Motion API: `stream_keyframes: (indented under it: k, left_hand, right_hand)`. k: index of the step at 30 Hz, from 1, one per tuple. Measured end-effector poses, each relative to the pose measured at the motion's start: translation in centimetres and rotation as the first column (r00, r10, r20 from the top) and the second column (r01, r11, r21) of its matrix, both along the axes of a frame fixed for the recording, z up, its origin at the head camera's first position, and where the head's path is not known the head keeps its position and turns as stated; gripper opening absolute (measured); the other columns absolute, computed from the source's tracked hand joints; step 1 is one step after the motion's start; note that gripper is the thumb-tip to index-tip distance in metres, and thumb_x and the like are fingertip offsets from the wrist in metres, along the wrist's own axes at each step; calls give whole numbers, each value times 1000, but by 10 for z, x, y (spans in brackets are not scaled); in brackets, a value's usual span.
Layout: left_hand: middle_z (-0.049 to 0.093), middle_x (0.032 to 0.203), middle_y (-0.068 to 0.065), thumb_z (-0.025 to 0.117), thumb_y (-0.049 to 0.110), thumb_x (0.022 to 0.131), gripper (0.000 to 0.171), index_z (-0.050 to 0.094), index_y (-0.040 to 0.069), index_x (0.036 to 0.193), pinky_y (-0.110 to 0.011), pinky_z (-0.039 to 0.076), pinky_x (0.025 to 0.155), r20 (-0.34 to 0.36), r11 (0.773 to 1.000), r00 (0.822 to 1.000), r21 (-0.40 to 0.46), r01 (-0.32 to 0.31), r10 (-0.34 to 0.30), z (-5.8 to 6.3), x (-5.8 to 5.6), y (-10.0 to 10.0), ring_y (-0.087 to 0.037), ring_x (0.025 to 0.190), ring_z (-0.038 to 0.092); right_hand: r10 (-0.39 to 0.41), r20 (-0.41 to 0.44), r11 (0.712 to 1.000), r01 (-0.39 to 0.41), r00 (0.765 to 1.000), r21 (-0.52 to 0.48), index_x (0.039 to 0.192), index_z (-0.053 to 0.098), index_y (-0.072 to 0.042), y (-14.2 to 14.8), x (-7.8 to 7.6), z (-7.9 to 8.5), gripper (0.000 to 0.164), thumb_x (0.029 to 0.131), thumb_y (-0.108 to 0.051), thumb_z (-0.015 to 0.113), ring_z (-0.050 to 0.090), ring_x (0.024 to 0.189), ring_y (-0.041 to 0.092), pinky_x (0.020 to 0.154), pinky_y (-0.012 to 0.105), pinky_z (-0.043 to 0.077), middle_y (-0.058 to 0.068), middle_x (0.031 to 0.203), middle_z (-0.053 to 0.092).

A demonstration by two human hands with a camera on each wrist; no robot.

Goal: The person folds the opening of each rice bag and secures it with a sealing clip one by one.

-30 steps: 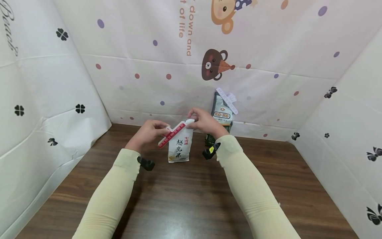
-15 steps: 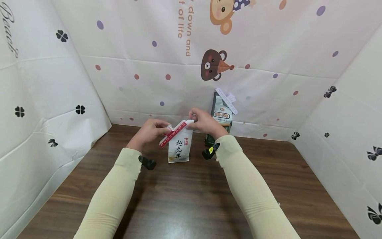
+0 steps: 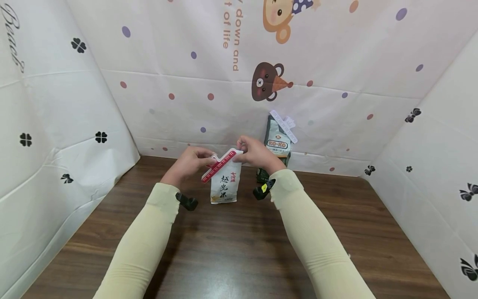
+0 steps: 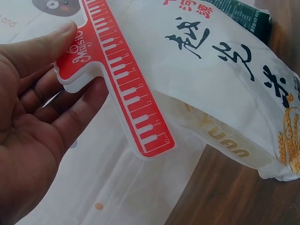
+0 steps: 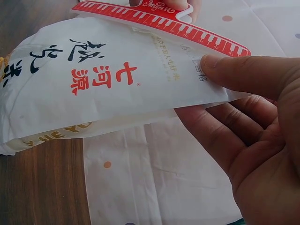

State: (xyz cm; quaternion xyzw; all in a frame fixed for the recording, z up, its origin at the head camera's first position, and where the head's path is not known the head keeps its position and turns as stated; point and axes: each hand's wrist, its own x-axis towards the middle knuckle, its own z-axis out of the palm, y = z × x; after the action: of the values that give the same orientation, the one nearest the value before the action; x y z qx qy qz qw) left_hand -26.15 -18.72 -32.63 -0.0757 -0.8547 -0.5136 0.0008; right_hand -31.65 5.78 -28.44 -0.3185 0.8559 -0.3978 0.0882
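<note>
A white rice bag (image 3: 225,185) with black and red characters stands on the table. Across its upper left corner lies a red clip (image 3: 219,167) with a piano-key pattern, slanted up to the right, its lower end sticking out past the bag's side. My left hand (image 3: 189,164) pinches the clip's handle, thumb on the red face and fingers behind, as the left wrist view shows. With my right hand (image 5: 267,122) I pinch the bag's top right corner between thumb and fingers. How far the bag sits inside the clip is hidden behind the red strip.
Behind my right hand a dark green KO-KO bag (image 3: 278,144) leans on the fabric backdrop (image 3: 179,120), a white clip (image 3: 284,126) slanting across its top. The brown wooden table (image 3: 224,257) extends toward me, with fabric walls on both sides.
My left hand and the red clip have shifted slightly right, bringing the clip further over the bag's top. The right hand and the bag have hardly moved.
</note>
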Motion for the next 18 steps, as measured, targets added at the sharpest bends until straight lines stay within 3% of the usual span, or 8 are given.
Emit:
stream_keyframes:
  k: [6, 12, 18]
  left_hand:
    - [70, 106, -4, 73, 36, 86, 33, 73, 17, 112, -43, 52, 90, 0, 1000, 1000, -8, -2, 2, 1, 0, 1, -24, 100, 62]
    - [69, 108, -6, 74, 37, 85, 35, 72, 17, 113, -48, 51, 93, 7, 1000, 1000, 7, -2, 2, 1, 1, 1, -24, 100, 61]
    - [67, 113, -8, 77, 36, 82, 39, 71, 14, 113, -49, 52, 93, 31, 995, 999, 103, 12, -16, -4, -1, 0, -25, 101, 62]
  right_hand:
    - [-5, 10, 1000, 5, 1000, -3, 96, 45, -14, 0, 0, -1, 32, 84, -15, 75, 59, 82, 23, 66, 33, 48, 8, 96, 65]
    - [-4, -6, 1000, 4, 1000, -1, 95, 46, -14, 0, 0, 0, 32, 84, -14, 75, 57, 82, 23, 66, 32, 47, 9, 96, 60]
    - [5, -21, 1000, -5, 1000, -5, 92, 45, -13, 0, -1, -1, 31, 84, -14, 75, 56, 84, 24, 67, 32, 47, 9, 94, 59]
